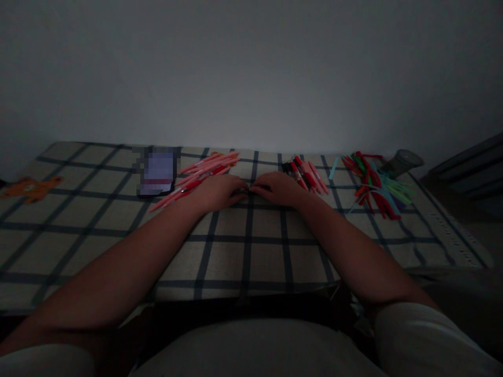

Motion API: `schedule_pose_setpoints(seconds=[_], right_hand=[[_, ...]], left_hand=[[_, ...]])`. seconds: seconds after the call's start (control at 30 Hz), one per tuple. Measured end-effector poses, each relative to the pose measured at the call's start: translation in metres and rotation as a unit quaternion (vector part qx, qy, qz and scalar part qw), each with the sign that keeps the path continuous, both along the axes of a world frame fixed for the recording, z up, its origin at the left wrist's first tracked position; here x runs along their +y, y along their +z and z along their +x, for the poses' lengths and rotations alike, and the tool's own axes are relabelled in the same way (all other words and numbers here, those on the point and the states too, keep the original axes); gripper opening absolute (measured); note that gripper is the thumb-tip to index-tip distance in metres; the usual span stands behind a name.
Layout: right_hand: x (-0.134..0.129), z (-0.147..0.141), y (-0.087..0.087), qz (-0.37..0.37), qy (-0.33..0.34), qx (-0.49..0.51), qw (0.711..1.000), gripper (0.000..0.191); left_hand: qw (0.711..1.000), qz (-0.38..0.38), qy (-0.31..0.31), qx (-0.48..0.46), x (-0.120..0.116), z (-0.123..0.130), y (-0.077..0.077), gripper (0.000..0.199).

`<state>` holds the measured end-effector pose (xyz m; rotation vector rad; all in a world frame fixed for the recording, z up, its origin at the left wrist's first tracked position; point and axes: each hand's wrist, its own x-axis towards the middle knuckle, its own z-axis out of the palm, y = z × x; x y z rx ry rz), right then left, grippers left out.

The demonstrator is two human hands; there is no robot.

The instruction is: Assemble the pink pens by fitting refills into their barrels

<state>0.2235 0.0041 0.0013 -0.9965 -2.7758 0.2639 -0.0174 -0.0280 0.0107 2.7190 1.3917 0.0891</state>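
Observation:
Both my hands meet over the middle of the checked tablecloth (231, 246). My left hand (223, 192) is closed, thumb and fingers brought together in a pinch. Opposite it, my right hand (278, 188) is pinched too, its fingertips close against the left ones. Something small and dark seems to sit between the fingertips, too dim to name. Just behind my left hand lies a slanting pile of long pink and red pens (196, 175). Beyond my right hand is a shorter group of pink, red and black pen parts (308, 175).
A phone-like device (159, 170), partly pixelated, lies at the left. An orange bear-shaped piece (31, 188) is at the far left. On the right are red, green and blue strips (375, 191) beside a clear cup (403, 162). A wall (251, 78) rises behind the table.

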Motion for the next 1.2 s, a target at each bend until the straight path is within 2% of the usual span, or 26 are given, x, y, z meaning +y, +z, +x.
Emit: schedule_pose_setpoints(seconds=[0.47,0.77,1.03,1.2], right_hand=[[0.0015,0.0016,-0.0017,0.000,-0.006,0.001,1.000,0.045],[-0.0011,0.0007,0.0050,0.013,-0.008,-0.006,1.000,0.043],[0.0006,0.0052,0.0060,0.071,-0.102,0.034,0.992,0.043],[0.0063,0.0089,-0.0013,0.093,-0.127,0.061,0.986,0.044]], left_hand=[[1.000,-0.005,0.004,0.000,-0.0006,0.0013,0.0029,0.035],[1.000,-0.010,0.008,-0.003,0.0003,0.0006,0.0021,0.035],[1.000,-0.014,-0.004,-0.013,0.0027,-0.0017,-0.0012,0.035],[1.000,-0.016,-0.002,-0.014,0.0041,-0.0018,-0.0028,0.037]])
